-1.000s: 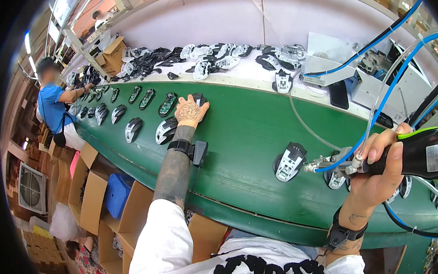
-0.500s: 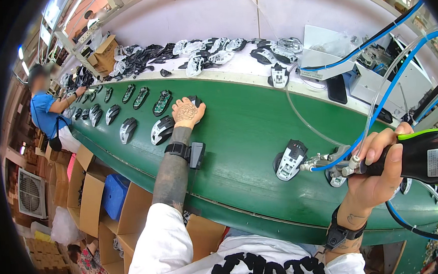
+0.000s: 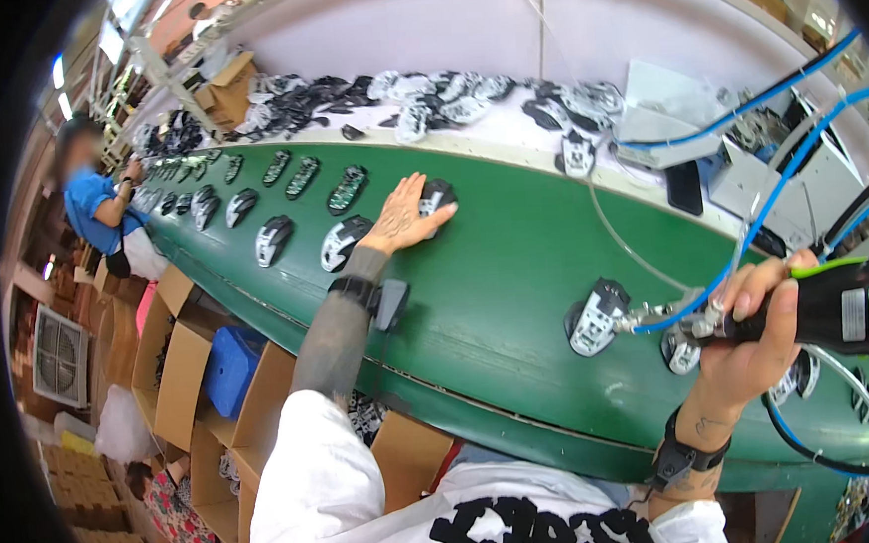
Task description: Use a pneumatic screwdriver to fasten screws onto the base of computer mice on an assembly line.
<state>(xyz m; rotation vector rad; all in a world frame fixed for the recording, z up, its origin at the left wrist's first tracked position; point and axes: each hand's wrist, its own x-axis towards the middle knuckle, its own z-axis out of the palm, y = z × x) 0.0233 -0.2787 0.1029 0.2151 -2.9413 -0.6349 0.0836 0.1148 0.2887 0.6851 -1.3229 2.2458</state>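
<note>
On the green conveyor belt [image 3: 495,288], my left hand [image 3: 398,217] reaches forward with its thumb and fingers about a dark and grey computer mouse part [image 3: 437,194]. Just left of it lie a white and black mouse shell [image 3: 341,245] and a mouse base with a green circuit board [image 3: 347,188]. My right hand [image 3: 742,337] is closed round a black power screwdriver [image 3: 850,311] with a green lever, metal fittings and a blue hose [image 3: 797,175]. The screwdriver's front fittings point left, close to a white and black mouse shell [image 3: 599,318]. Another mouse shell [image 3: 680,352] is partly hidden below the fittings.
Heaps of mouse shells [image 3: 444,97] lie on the white ledge behind the belt. A black phone [image 3: 684,188] and white boxes [image 3: 648,109] are at the back right. Cardboard boxes [image 3: 178,382] stand at the belt's near left side. A co-worker in blue [image 3: 92,198] works far left.
My left hand has moved right along the belt, and the mouse part has moved with it, away from the shells at its left. My right hand keeps its hold on the screwdriver. The view has shifted slightly.
</note>
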